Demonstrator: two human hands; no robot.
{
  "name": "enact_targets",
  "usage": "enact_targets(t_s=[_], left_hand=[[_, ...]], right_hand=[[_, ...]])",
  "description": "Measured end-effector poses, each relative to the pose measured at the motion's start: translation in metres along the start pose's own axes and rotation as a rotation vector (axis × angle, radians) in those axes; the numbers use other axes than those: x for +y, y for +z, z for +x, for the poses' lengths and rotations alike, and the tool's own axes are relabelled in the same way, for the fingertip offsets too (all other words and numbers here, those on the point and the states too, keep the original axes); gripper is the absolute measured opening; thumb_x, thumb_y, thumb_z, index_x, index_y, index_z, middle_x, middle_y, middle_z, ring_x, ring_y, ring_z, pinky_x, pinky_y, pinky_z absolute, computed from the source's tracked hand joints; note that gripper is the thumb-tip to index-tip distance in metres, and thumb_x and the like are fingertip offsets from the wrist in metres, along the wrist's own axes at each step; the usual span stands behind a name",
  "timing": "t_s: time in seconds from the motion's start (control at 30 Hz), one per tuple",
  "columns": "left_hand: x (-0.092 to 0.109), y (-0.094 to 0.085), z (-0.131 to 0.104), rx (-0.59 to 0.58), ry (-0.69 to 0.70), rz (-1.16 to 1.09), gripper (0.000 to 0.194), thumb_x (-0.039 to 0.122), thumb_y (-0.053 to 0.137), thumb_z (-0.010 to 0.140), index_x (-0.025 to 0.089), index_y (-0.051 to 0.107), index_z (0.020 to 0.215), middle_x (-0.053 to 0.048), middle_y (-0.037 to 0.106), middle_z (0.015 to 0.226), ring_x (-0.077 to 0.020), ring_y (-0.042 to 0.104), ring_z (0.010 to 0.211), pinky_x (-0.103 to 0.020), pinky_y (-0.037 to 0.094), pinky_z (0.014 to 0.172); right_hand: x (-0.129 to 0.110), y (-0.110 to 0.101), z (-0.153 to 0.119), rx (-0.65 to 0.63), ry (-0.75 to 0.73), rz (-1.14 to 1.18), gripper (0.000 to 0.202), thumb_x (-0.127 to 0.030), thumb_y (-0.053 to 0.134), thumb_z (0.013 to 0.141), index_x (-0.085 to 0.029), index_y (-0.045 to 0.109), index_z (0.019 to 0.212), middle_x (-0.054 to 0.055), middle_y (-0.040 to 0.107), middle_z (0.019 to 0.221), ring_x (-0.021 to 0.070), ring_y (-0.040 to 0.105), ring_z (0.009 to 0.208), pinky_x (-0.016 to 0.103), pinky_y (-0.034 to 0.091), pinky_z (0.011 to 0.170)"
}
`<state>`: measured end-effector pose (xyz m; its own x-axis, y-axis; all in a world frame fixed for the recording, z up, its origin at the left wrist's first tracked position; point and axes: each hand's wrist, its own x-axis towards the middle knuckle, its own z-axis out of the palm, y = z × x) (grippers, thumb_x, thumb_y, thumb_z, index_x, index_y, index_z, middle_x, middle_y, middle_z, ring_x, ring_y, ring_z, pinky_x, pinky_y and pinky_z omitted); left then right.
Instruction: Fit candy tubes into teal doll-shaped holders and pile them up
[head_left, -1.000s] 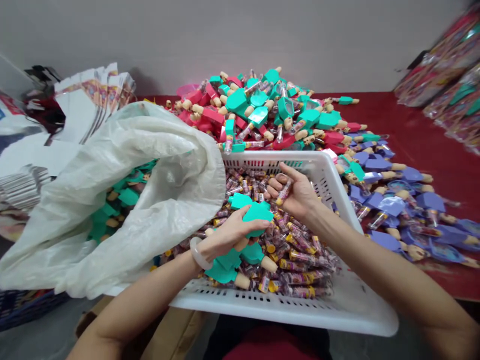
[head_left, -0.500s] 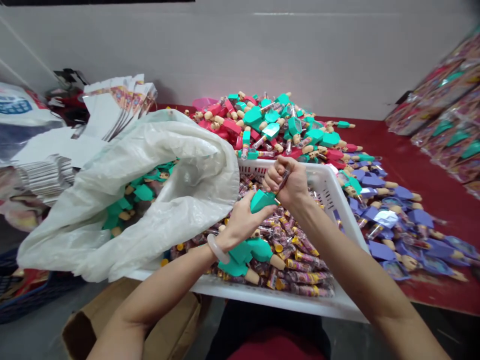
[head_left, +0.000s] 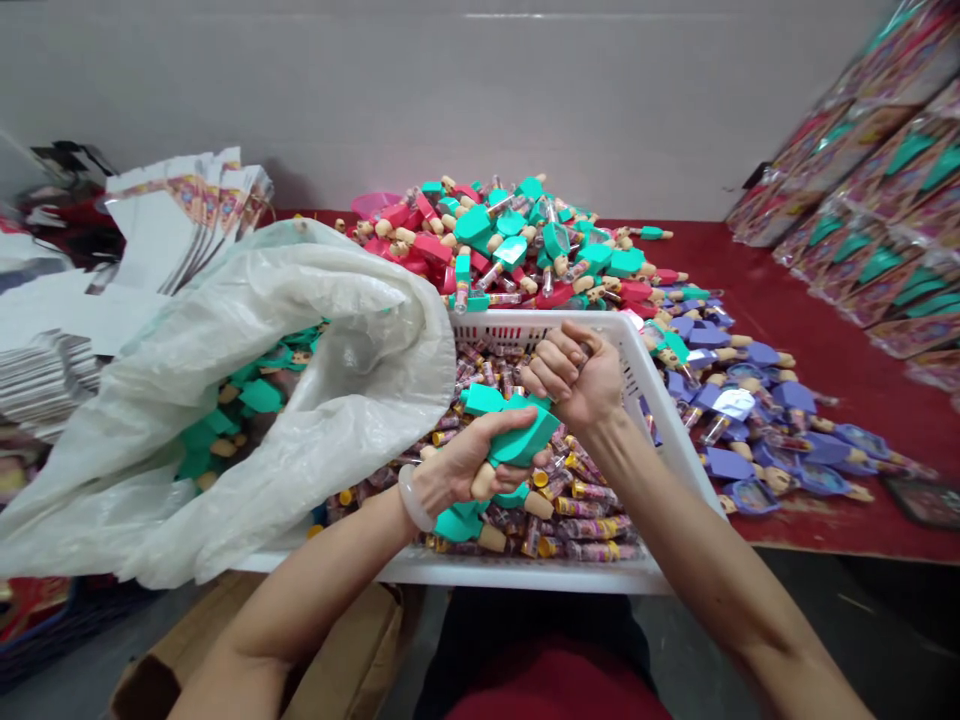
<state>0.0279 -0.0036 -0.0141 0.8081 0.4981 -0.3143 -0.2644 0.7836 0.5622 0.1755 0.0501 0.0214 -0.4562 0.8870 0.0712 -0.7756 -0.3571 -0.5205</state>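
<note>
My left hand [head_left: 465,460] is wrapped around a green plastic toy [head_left: 525,437] with a beige rounded end, held above the white basket. Close beside the toy's far end, my right hand [head_left: 576,375] is closed in a fist; what it grips is mostly hidden by the fingers. Below both hands, the basket is filled with small candy tubes [head_left: 596,527] with yellow caps and printed wrappers. More green toys [head_left: 459,522] lie on top of the tubes, just under my left hand.
A whitish plastic bag [head_left: 360,400] holding green toys rests over the left of the white basket [head_left: 675,450]. Behind stands a heap of red and green toys [head_left: 517,240]; purple toys [head_left: 757,430] lie right on the red table [head_left: 720,260]. Stacked packs [head_left: 877,200] and printed cards [head_left: 180,220] flank them.
The green toy in my left hand has turned, its beige end now towards my wrist. My right fist has dropped slightly. The whole view has shifted to the right.
</note>
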Motion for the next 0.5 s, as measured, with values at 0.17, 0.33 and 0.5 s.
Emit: enact_targets(t_s=[0.17,0.33,0.5], left_hand=[[-0.007,0.008,-0.001,0.213,0.2,0.338,0.036,0.049,0.065,0.08,0.016,0.05,0.079,0.003,0.051,0.062,-0.004,0.034,0.039,-0.02,0.022,0.036],[-0.015,0.009,0.002,0.508,0.502,0.974,0.036,0.049,0.071,0.075,0.018,0.053,0.081,0.005,0.048,0.064,-0.0086,0.042,0.057,-0.022,0.034,0.053],[-0.016,0.006,0.005,0.54,0.507,1.03,0.039,0.052,0.069,0.075,0.017,0.053,0.079,0.005,0.051,0.068,-0.0087,0.043,0.061,-0.021,0.035,0.057]], right_hand=[[0.001,-0.001,-0.003,0.051,-0.002,-0.005,0.045,-0.024,0.041,0.088,-0.024,0.016,0.05,-0.007,0.024,0.035,0.0111,0.026,0.027,0.027,0.033,0.038],[0.004,-0.016,-0.011,0.116,0.038,-0.04,0.046,-0.025,0.048,0.085,-0.024,0.015,0.052,-0.007,0.025,0.036,0.0112,0.027,0.027,0.028,0.035,0.039],[0.009,-0.032,-0.016,0.197,0.056,0.052,0.046,-0.021,0.049,0.083,-0.023,0.013,0.054,-0.008,0.024,0.039,0.0089,0.025,0.03,0.025,0.036,0.041]])
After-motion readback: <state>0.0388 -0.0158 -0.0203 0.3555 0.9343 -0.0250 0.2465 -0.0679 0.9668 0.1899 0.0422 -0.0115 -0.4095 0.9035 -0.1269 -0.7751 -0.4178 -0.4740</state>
